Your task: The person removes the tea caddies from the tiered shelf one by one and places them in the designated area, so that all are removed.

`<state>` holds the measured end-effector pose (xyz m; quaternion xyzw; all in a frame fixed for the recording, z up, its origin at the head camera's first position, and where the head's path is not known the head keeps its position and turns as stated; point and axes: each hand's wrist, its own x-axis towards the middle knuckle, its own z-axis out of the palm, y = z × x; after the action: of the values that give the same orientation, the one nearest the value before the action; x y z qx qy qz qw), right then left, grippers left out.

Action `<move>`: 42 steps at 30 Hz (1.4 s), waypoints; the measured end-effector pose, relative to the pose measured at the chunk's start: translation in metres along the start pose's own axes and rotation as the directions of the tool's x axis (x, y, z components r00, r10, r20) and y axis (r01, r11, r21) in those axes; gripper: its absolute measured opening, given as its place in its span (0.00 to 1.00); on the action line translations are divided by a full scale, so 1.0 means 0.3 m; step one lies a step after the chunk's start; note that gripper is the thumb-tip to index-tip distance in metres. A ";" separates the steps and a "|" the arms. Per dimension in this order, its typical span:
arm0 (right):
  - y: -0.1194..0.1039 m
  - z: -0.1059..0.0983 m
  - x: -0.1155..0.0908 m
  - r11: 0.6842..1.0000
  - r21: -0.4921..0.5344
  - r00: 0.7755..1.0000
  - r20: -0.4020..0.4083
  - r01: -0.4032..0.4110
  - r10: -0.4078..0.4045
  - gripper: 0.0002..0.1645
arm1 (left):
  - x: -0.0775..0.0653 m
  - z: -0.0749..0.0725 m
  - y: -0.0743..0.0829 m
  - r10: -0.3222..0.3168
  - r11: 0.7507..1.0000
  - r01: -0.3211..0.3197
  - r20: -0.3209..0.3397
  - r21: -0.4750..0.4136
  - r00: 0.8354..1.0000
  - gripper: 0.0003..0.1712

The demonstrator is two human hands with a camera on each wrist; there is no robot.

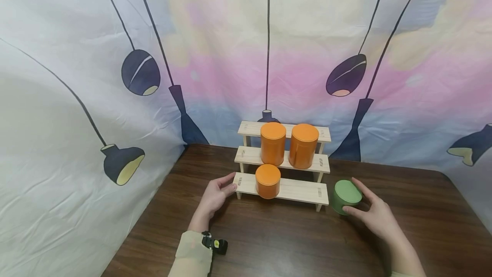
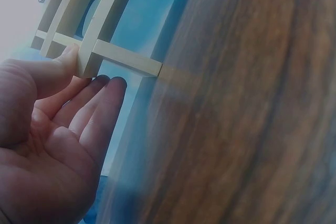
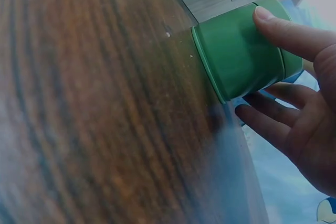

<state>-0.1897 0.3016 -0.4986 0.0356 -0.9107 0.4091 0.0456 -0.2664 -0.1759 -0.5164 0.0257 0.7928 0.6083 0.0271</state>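
Observation:
A three-step wooden display stand (image 1: pixel 297 189) stands on the table. My left hand (image 1: pixel 213 196) pinches the left end of its lowest step; in the left wrist view the thumb (image 2: pixel 59 69) lies against the board's end, with the other fingers at its far side. To the right of the stand is a round green tin (image 1: pixel 347 195) with a lid. My right hand (image 1: pixel 378 216) holds this tin between thumb and fingers. The right wrist view shows the tin's side (image 3: pixel 239 51), its base at the tabletop and the thumb near its lid.
Two tall orange tins (image 1: pixel 273 146) (image 1: pixel 303 148) stand side by side on the middle step. A short orange tin (image 1: pixel 267 183) sits left of centre on the lowest step. Behind the dark wooden table (image 1: pixel 276 243) hangs a cloth (image 1: pixel 230 54) printed with lamps.

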 end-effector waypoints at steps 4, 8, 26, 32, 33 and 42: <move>-0.013 -0.009 -0.005 1.000 0.013 1.000 0.012 -0.022 0.021 0.66 | -0.003 -0.001 0.006 0.003 1.000 -0.003 0.003 -0.002 1.000 0.27; -0.030 -0.021 -0.010 0.999 0.025 0.999 0.013 -0.037 0.036 0.65 | -0.005 -0.002 0.008 0.007 1.000 -0.007 0.005 -0.001 1.000 0.27; -0.222 -0.070 -0.050 0.996 0.086 0.981 -0.190 -0.018 0.034 0.49 | -0.018 -0.001 0.010 0.025 1.000 -0.025 0.012 0.001 1.000 0.26; -0.348 0.018 -0.034 0.983 0.167 0.956 -0.293 0.075 -0.023 0.39 | -0.012 -0.001 0.002 0.034 0.999 -0.034 0.016 -0.004 0.999 0.26; -0.363 0.040 -0.027 0.979 0.176 0.954 -0.297 0.103 -0.047 0.38 | -0.012 -0.001 0.002 0.036 0.999 -0.036 0.018 -0.006 0.999 0.26; -0.417 0.250 0.080 0.908 0.321 0.959 -0.178 0.270 -0.222 0.36 | -0.010 -0.004 -0.002 0.035 0.999 -0.034 0.020 -0.010 0.999 0.26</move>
<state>-0.2048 0.1620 -0.4527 0.1291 -0.8086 0.5533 0.1526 -0.2634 -0.1774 -0.5165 0.0454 0.7889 0.6123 0.0246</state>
